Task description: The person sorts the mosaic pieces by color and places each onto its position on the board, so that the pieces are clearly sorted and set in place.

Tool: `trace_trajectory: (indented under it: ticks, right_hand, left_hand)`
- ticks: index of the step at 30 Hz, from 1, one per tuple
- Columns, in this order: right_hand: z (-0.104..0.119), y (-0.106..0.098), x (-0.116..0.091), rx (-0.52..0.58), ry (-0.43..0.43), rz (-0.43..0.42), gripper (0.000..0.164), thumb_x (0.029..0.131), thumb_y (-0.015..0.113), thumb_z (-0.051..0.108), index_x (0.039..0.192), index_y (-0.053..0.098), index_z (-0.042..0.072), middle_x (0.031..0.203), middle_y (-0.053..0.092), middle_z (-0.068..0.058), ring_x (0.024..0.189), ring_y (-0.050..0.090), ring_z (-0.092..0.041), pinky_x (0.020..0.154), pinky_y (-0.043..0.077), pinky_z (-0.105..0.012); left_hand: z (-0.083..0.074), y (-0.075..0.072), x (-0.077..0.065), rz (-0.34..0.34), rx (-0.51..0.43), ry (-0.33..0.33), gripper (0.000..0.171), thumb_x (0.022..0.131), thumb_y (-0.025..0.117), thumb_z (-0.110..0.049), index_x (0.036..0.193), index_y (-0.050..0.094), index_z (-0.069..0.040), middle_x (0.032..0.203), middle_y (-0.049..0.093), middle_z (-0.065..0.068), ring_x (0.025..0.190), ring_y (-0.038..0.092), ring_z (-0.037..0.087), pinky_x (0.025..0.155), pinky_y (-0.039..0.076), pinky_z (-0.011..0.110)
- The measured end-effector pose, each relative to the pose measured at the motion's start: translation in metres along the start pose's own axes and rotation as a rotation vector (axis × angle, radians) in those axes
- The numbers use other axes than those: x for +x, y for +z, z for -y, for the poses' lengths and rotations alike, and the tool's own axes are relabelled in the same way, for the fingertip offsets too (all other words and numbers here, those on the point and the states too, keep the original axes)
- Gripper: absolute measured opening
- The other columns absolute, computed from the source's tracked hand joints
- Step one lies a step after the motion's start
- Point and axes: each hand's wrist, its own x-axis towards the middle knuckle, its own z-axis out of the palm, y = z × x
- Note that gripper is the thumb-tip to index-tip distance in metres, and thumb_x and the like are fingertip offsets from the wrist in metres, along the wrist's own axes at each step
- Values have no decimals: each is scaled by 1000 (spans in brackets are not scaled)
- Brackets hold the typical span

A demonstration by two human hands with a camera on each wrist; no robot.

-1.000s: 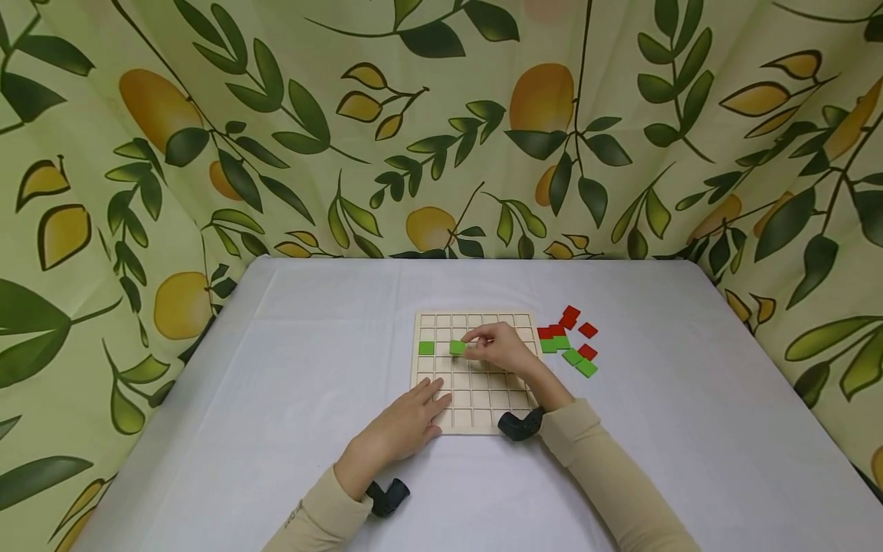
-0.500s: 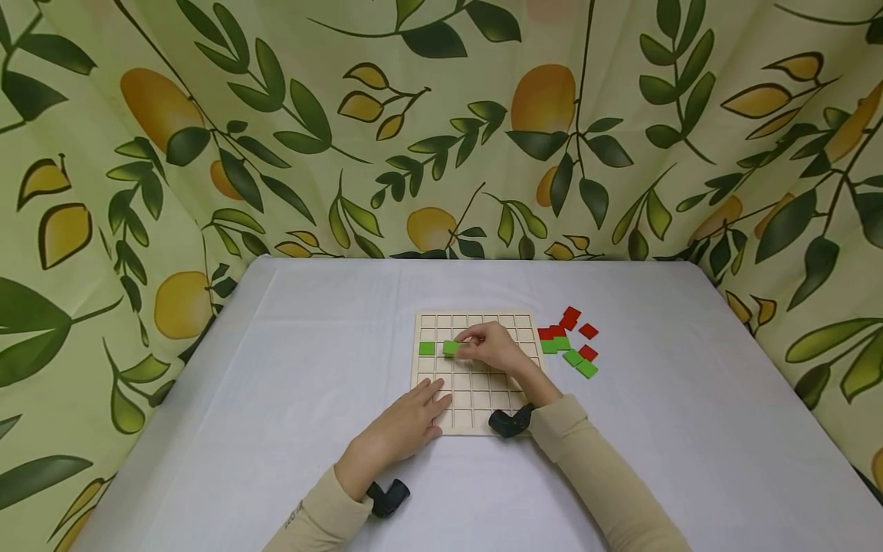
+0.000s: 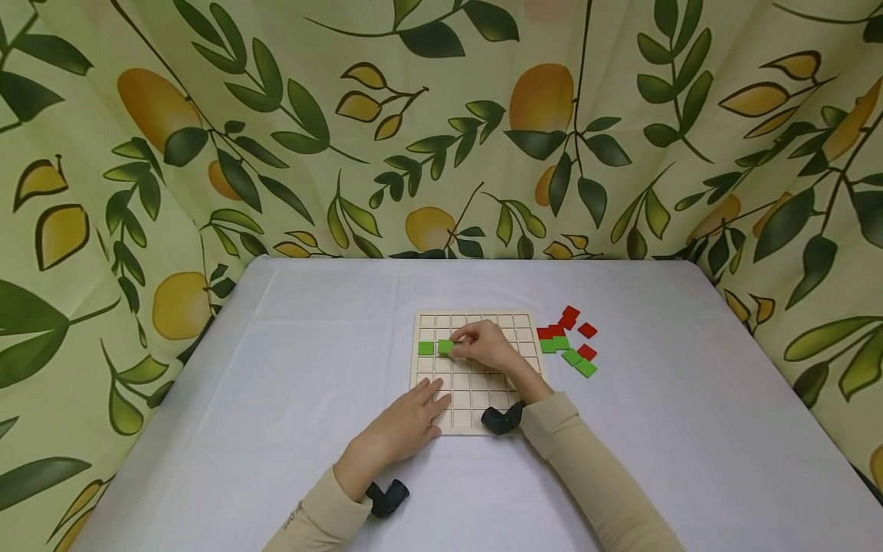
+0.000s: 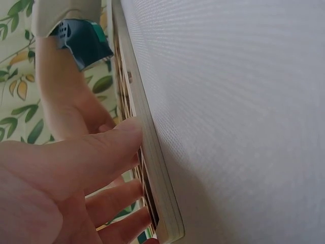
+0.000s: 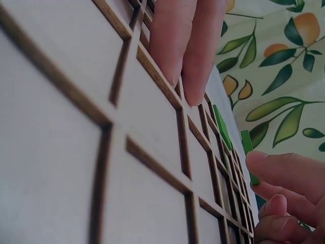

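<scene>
A square wooden grid board (image 3: 480, 399) lies flat on the table. My right hand (image 3: 484, 345) pinches a green square tile (image 3: 445, 347) between thumb and fingertips over the board's left part. In the right wrist view that tile (image 5: 247, 142) is on edge and tilted against the board. One more green tile (image 3: 425, 348) sits in a left-column cell of the same row. My left hand (image 3: 403, 422) rests on the board's lower left corner with fingers spread. In the left wrist view its thumb (image 4: 129, 133) lies along the board's edge.
Several red tiles (image 3: 587, 330) and green tiles (image 3: 585, 368) lie loose to the right of the board, some overlapping. A white cloth (image 3: 310, 345) covers the table. A patterned curtain (image 3: 428, 153) hangs behind it. Dark camera mounts are on both wrists.
My right hand has moved left along the row with the green tile, bringing it nearer to the tile in the left column. The left hand has stayed in place.
</scene>
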Motion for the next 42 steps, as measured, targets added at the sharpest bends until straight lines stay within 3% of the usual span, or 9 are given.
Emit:
trace_trajectory:
  ticks: [5, 20, 30, 42]
  right_hand:
    - [1, 3, 3, -17, -16, -9, 24, 78, 78, 12, 98, 73, 0, 64, 49, 3, 61, 42, -11, 57, 35, -20]
    - [4, 5, 6, -51, 42, -3, 25, 78, 79, 15, 99, 74, 3, 63, 46, 4, 61, 41, -11, 59, 33, -20]
    - [2, 5, 8, -73, 21, -16, 25, 77, 80, 14, 99, 75, 2, 64, 49, 4, 62, 42, -11, 57, 33, -19]
    - [4, 7, 5, -33, 45, -35, 27, 76, 80, 13, 101, 75, 2, 64, 51, 3, 61, 43, -10, 55, 35, -19]
  left_hand:
    - [0, 0, 0, -8, -5, 7, 49, 94, 59, -16, 141, 48, -4, 155, 37, 17, 145, 34, 37, 119, 35, 47]
    - [2, 3, 3, -8, 16, 2, 48, 95, 58, -20, 141, 49, -6, 155, 37, 15, 145, 34, 35, 119, 35, 46]
    - [1, 1, 2, -18, 2, 13, 49, 95, 59, -17, 140, 49, -4, 154, 37, 17, 144, 34, 37, 118, 35, 48]
    - [3, 4, 3, -21, 21, 17, 49, 95, 59, -19, 141, 49, -5, 154, 38, 17, 144, 35, 37, 118, 36, 47]
